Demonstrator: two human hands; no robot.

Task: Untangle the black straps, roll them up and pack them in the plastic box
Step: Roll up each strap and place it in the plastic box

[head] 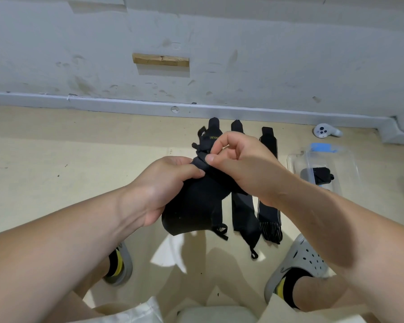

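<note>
I hold a black strap (194, 206) up over the floor, partly rolled into a thick bundle. My left hand (163, 183) grips the roll from the left, fingers curled round it. My right hand (238, 159) pinches the strap's upper end between thumb and fingers. A loose end with yellow lettering sticks up behind my fingers. Two more black straps (241, 206) (269, 215) lie flat and straight on the floor to the right. The clear plastic box (350, 164) stands at the right with one rolled black strap (322, 174) inside.
A white handheld controller (324, 131) lies near the wall at the back right. The box's blue-handled lid edge (322, 146) shows behind the box. My two feet in grey clogs (296, 264) flank the floor space below the straps. A wall with a grey skirting (126, 104) runs across the back.
</note>
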